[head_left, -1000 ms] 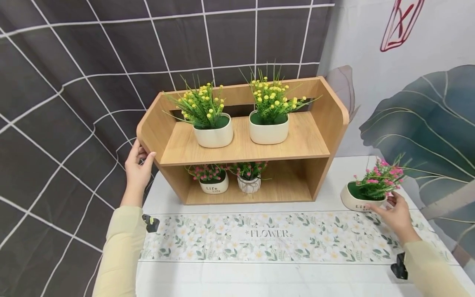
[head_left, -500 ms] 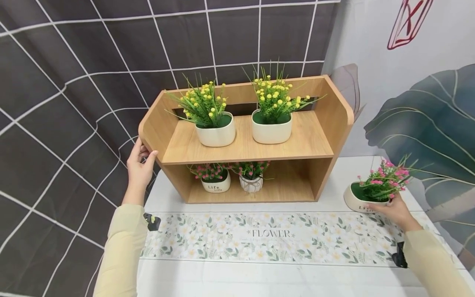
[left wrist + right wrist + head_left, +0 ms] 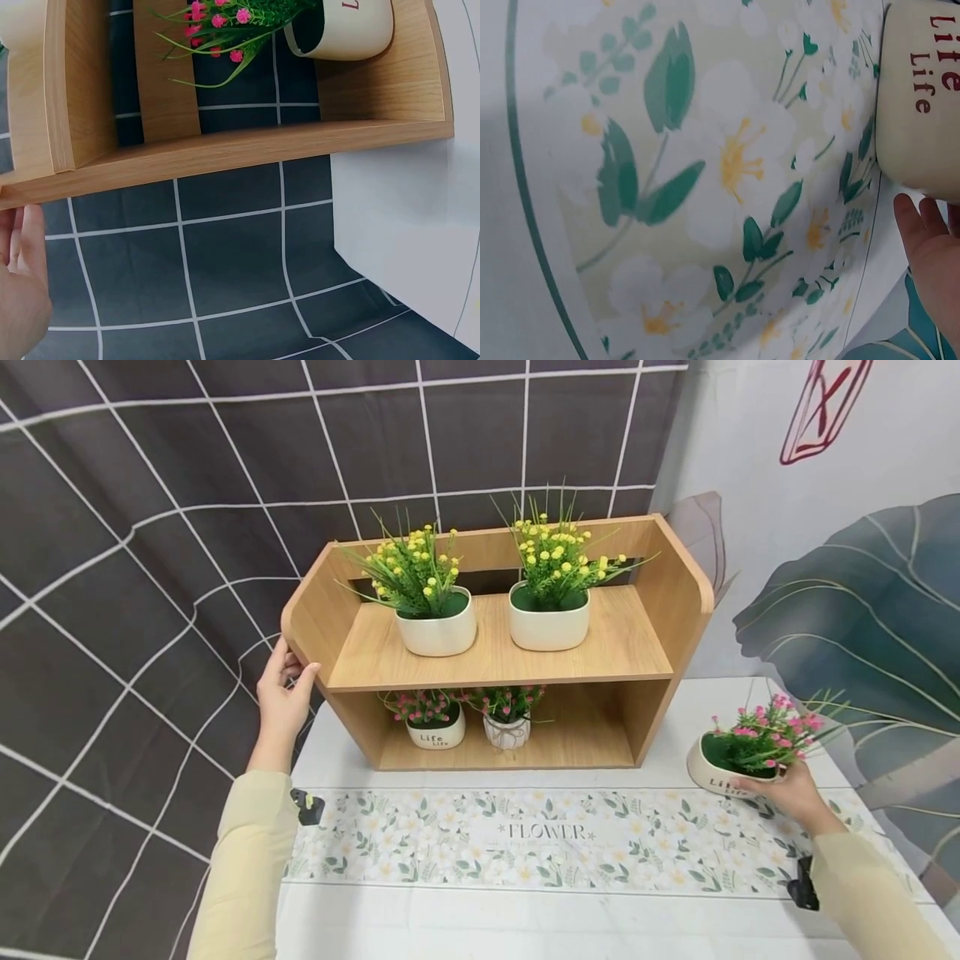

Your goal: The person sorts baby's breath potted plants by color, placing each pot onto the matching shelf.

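Observation:
At the left side panel of a two-tier wooden shelf (image 3: 498, 668), my left hand (image 3: 283, 702) grips the panel's front edge, its thumb on the front and its fingers on the outer side. My right hand (image 3: 797, 793) holds the right end of a cream oval flowerpot (image 3: 720, 777) lettered "Life", filled with pink artificial flowers (image 3: 772, 728). Its thumb lies along the pot's front; the other fingers are mostly hidden behind it. Whether the pot touches the table is hard to tell. In the right wrist view the fingers (image 3: 922, 225) lie close to the pot's end (image 3: 922, 105).
Two white pots with yellow flowers (image 3: 435, 633) (image 3: 549, 625) stand on the upper tier. Below are a pink-flowered "Life" pot (image 3: 437, 735) and a small white pot with a bow (image 3: 507, 733). A floral "FLOWER" strip (image 3: 547, 856) crosses the white table (image 3: 555, 927); gridded dark cloth (image 3: 112, 610) hangs behind.
My right hand and the flowerpot have shifted slightly left and nearer; its fingers are now less visible behind the pot. My left hand stays on the shelf. The head view has shifted a little.

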Demonstrator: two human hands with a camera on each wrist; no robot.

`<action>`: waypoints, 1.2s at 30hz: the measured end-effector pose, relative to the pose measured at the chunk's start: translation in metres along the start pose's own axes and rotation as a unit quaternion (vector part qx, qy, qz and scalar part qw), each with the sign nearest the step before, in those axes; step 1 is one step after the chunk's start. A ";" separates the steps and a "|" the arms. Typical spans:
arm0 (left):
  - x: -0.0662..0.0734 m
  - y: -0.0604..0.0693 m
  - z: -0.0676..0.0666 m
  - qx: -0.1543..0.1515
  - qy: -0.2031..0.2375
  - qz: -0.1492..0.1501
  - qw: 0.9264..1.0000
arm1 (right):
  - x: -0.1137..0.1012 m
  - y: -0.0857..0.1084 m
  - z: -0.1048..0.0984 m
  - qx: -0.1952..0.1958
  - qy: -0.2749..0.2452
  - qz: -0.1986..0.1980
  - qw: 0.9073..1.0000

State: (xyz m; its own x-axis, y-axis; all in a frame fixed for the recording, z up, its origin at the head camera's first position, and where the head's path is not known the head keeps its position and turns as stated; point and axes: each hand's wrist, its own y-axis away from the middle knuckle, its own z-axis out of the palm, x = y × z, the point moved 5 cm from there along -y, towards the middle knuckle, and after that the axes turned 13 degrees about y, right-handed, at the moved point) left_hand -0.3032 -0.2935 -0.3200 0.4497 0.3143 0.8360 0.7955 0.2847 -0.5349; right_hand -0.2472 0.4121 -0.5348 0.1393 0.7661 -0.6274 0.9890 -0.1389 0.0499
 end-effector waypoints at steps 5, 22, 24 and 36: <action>0.016 0.005 0.003 -0.005 0.007 0.002 1.000 | 0.000 0.009 0.007 -0.025 -0.017 0.044 0.999; 0.034 0.013 0.007 -0.009 0.013 0.011 1.000 | -0.003 0.023 0.023 0.011 -0.029 0.065 0.997; 0.034 0.013 0.006 -0.007 0.012 0.013 1.000 | -0.005 0.024 0.024 0.016 -0.021 0.062 0.998; 0.038 0.011 0.006 -0.006 0.016 0.032 0.999 | -0.032 0.039 0.028 0.010 0.011 0.009 1.000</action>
State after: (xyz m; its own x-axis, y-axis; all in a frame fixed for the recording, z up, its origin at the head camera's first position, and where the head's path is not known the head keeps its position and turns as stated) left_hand -0.2796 -0.2731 -0.2951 0.5130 0.3024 0.8034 0.7688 0.2545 -0.5867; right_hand -0.2146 0.3642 -0.5346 0.1592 0.7772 -0.6087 0.9851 -0.1652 0.0467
